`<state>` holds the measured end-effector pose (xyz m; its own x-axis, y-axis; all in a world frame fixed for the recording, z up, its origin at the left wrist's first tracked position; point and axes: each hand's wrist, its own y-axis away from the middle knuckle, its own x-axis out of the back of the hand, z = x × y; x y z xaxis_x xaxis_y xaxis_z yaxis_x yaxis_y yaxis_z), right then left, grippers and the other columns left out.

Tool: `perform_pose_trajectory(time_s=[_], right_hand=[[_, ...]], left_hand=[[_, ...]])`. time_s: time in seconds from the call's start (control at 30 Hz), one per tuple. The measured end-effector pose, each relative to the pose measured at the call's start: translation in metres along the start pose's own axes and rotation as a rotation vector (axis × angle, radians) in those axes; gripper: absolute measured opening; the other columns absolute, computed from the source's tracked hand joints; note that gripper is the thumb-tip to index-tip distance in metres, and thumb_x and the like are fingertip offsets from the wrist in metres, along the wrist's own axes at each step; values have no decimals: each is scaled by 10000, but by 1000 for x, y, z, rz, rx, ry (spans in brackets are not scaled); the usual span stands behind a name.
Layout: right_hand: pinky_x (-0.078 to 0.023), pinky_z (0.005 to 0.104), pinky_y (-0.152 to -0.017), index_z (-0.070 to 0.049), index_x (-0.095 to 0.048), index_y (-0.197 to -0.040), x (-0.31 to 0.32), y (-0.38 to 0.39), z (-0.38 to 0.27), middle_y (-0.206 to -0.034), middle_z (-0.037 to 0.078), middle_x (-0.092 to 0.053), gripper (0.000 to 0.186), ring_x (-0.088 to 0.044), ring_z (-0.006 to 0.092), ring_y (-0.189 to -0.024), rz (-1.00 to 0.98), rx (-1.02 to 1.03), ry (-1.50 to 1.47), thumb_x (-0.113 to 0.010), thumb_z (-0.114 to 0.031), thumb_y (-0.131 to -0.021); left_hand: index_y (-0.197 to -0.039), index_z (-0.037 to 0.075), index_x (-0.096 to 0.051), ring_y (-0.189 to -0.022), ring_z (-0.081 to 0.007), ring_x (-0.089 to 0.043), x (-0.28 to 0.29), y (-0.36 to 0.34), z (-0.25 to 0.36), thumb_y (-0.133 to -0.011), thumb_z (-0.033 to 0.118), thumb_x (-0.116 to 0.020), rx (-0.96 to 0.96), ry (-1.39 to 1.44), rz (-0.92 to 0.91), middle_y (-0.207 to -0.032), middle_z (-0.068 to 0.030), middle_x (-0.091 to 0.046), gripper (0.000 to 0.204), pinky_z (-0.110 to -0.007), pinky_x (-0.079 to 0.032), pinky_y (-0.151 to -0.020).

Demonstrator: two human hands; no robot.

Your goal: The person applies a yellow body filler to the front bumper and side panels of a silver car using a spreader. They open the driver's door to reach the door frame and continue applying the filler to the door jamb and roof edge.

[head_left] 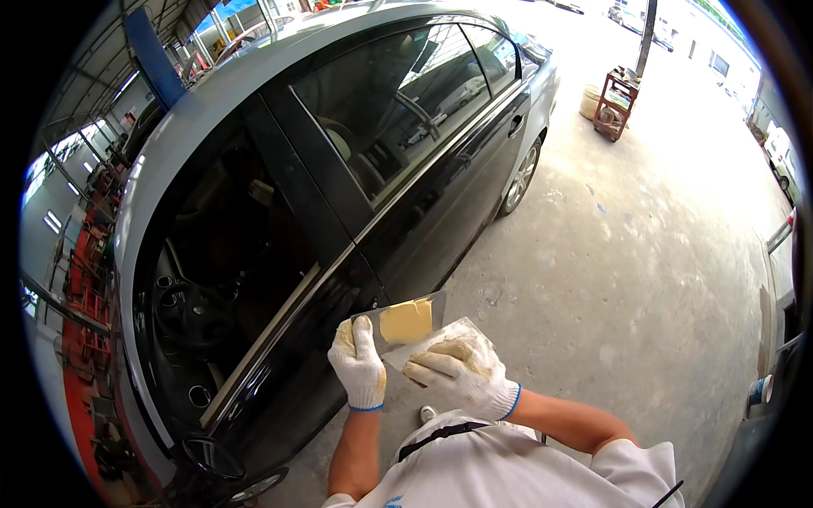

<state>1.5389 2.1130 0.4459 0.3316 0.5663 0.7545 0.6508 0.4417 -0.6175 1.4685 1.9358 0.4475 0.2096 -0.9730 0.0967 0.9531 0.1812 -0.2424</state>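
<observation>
My left hand [359, 362], in a white knit glove with a blue cuff, grips a flat grey plate [437, 308] by its near-left end. Yellowish filler paste [406, 322] lies spread over the plate's face. Lower and to the right, my right hand [461, 372] wears a matching glove stained with paste. Its fingers are closed over a flat, pale putty spreader [466, 330], whose edge is close to the plate; whether they touch I cannot tell. Just beyond both hands stands the black side of a car [440, 212].
The car's front window opening shows a steering wheel [195, 313]. A side mirror [212, 457] juts out at lower left. On the concrete floor [610, 279] at far right stand a red tool cart [616, 106] and a post [648, 38]. A blue pillar [154, 55] rises behind the car.
</observation>
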Motion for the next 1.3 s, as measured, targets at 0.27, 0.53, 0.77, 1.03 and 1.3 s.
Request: perform_pose_trajectory(time_s=[0.27,0.53,0.77,1.03,1.3], right_hand=[[-521,397,-822,-152,-712,-1147,-5,-7,2,-1154,17,-655,453,-638,218,-997,141,-24,-29,-679,-152,-695],[-537,408,-792,-147,-721,-1127,-8,-9,3,-1110,14,-664,447,-638,234,-978,133,-32,-64,-688,-141,-682],[-540,397,-793,-154,-722,-1100,-5,-12,5,-1080,1,-666,433,-639,233,-958,108,-10,-97,-692,-127,-669],[-564,354,-815,-63,-735,-1077,45,-46,39,-1045,98,-727,369,-691,278,-921,186,-529,-911,-662,73,-743],[-553,370,-818,-184,-712,-1167,15,-23,31,-1036,29,-715,431,-688,227,-942,168,-135,183,-669,-126,-742]], left_hand=[[-891,-48,-630,-705,-75,-513,-8,8,2,-1020,119,-535,19,58,23,-764,-28,-607,231,-254,-441,-629],[-878,-42,-626,-697,-67,-492,-4,7,-6,-1016,106,-533,13,76,61,-761,-4,-592,223,-249,-425,-610],[-889,-34,-629,-709,-58,-492,-8,6,-4,-1018,104,-531,22,116,46,-777,1,-604,213,-246,-423,-618],[-909,-34,-638,-699,-53,-494,5,5,-5,-1013,106,-534,69,118,-229,-762,20,-599,204,-237,-431,-625],[-895,-26,-641,-708,-58,-518,0,-1,-2,-1022,120,-537,-12,18,-70,-789,5,-623,220,-242,-446,-629]])
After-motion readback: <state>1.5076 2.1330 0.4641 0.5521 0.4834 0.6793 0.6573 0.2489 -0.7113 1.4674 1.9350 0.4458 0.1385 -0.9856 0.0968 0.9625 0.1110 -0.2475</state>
